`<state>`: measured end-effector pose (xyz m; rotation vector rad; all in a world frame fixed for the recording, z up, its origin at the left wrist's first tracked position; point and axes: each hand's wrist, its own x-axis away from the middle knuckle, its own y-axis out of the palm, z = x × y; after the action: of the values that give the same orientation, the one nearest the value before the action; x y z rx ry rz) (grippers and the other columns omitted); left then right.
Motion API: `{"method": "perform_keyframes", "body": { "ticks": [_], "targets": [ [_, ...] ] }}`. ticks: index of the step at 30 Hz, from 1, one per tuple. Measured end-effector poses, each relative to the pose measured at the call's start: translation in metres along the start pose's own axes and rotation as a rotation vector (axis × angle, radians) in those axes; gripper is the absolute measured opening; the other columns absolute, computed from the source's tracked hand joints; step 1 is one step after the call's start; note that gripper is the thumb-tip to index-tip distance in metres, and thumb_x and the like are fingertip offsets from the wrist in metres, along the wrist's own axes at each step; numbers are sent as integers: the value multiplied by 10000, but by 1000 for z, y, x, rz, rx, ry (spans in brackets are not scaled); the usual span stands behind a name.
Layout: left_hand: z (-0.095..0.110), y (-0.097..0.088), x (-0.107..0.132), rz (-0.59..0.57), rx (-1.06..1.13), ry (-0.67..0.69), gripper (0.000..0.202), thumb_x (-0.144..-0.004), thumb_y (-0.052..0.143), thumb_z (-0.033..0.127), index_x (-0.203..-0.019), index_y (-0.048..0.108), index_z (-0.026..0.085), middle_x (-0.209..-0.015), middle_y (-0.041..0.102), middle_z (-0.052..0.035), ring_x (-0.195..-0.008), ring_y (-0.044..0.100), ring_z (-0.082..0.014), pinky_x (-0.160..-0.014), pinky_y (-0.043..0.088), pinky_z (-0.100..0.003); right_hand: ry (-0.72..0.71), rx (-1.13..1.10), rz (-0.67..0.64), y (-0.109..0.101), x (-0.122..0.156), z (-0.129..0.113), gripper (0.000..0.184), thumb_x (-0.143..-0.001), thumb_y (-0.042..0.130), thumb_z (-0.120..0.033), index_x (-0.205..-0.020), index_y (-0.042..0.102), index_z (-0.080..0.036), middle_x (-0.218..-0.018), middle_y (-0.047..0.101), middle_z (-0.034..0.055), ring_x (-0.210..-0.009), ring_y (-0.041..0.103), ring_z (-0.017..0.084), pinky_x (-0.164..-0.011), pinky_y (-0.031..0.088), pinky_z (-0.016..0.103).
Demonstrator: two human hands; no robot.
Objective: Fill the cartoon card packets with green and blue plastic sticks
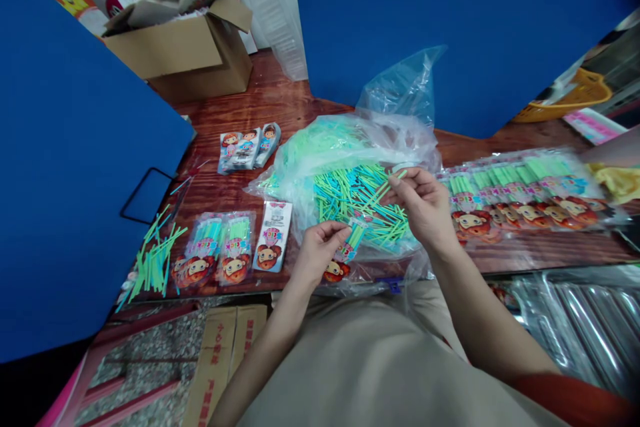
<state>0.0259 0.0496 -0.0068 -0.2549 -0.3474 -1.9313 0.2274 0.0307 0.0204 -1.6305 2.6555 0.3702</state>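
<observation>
My left hand [324, 245] is closed on the edge of a small printed packet [349, 245], which has green sticks in it and a cartoon face at its lower end. Over the right part of the pile, my right hand [421, 200] pinches one or more thin green sticks [395, 177] between thumb and fingers. Beneath both hands, a large clear plastic bag [320, 157] lies opened, full of loose green and blue sticks [345, 190].
Filled packets [520, 190] lie in an overlapping row at right. More filled packets [235, 247], a stack of flat printed packets [273, 237], folded printed pieces [245, 149] and loose sticks [153, 263] lie at left. A cardboard box [185, 47] and blue panels [425, 7] stand behind.
</observation>
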Motion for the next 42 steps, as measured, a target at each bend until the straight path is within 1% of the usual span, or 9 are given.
{"method": "perform_keyframes", "body": {
  "ticks": [3,8,12,18,23,25,31,36,42],
  "targets": [
    [0,0,0,12,1,21,295,-664,817,407,-782,741,147,-705,680,-17,-646,563,-118,-607,454,-225,-18,8,25,-3,-1,-1,198,-804,757,-370,-858,631,-227,-602,682,-46,-506,658,121,-538,570,238],
    [0,0,0,11,1,15,297,-661,817,413,-779,742,152,-698,678,-17,-633,558,-121,-588,440,-227,-22,36,10,-3,2,-1,195,-806,756,-375,-854,631,-233,-611,681,-46,-519,664,126,-545,583,249],
    [0,1,0,16,13,17,292,-652,821,403,-778,743,151,-706,684,-13,-639,563,-117,-619,448,-233,-9,35,-6,-1,5,1,192,-804,754,-376,-841,630,-234,-612,673,-48,-518,663,130,-543,590,261],
    [2,3,1,14,30,9,288,-641,827,394,-765,738,150,-694,679,-9,-633,554,-114,-609,446,-229,11,25,-20,2,7,1,178,-799,761,-353,-842,639,-231,-612,680,-43,-515,662,133,-528,577,256],
    [4,4,2,11,34,9,310,-634,831,415,-763,736,149,-681,669,-7,-629,555,-114,-617,452,-230,-25,19,76,0,8,1,207,-800,756,-381,-856,623,-232,-594,675,-50,-517,663,137,-553,583,264],
    [5,4,2,15,40,6,318,-628,834,419,-767,735,150,-685,667,-6,-631,556,-113,-603,446,-225,-37,25,89,-1,7,1,210,-805,752,-385,-861,623,-230,-594,676,-48,-524,667,140,-554,582,264],
    [5,6,2,36,56,-26,335,-602,848,424,-747,721,149,-662,654,2,-590,540,-104,-544,437,-213,-4,45,8,2,11,2,180,-817,743,-373,-856,631,-237,-618,687,-42,-515,666,140,-537,571,262],
    [4,6,1,17,49,-64,353,-605,840,434,-765,716,146,-633,622,18,-533,496,-90,-470,397,-202,52,-21,-13,11,16,2,193,-793,765,-372,-830,632,-238,-615,679,-49,-504,650,132,-542,577,268],
    [5,8,0,12,54,-32,298,-613,843,385,-734,719,142,-645,641,12,-577,518,-93,-545,412,-211,81,-47,-33,17,18,3,225,-750,803,-379,-785,647,-221,-613,689,-36,-531,638,110,-561,554,232]
  ]
}}
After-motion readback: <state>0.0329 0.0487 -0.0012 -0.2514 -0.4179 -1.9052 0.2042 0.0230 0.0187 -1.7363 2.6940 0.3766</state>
